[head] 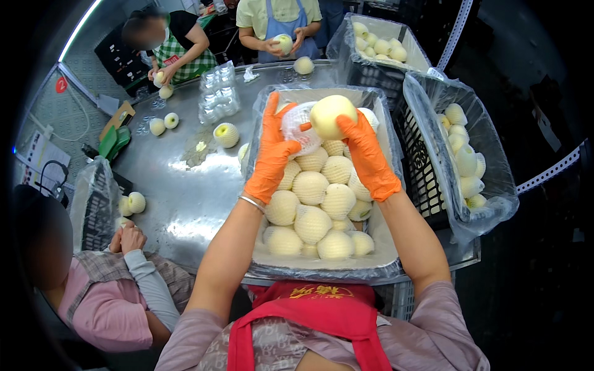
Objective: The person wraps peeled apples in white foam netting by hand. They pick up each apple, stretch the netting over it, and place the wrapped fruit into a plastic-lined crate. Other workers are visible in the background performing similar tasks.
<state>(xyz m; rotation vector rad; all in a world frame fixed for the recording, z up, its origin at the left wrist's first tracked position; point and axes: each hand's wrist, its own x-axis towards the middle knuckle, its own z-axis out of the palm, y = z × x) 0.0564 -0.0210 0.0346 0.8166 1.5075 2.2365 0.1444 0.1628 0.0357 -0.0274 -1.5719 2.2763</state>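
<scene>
My left hand [277, 150], in an orange glove, holds a white foam net sleeve [301, 127] spread by its fingers. Beside it, a bare pale yellow apple [333, 116] is gripped in my right hand [369, 153], also gloved in orange. The apple touches or overlaps the sleeve's right edge; the exact contact cannot be told. Both hands are above a lined crate [325, 265], which holds many pale fruits in foam nets [311, 188]. Part of the pile is hidden behind my hands.
On the metal table [185, 208] stand clear plastic trays [219, 92] and a netted apple [226, 135]. Lined crates of fruit stand at the right [508, 199] and back right [417, 60]. A co-worker [106, 297] sits at the left; two others handle fruit across the table.
</scene>
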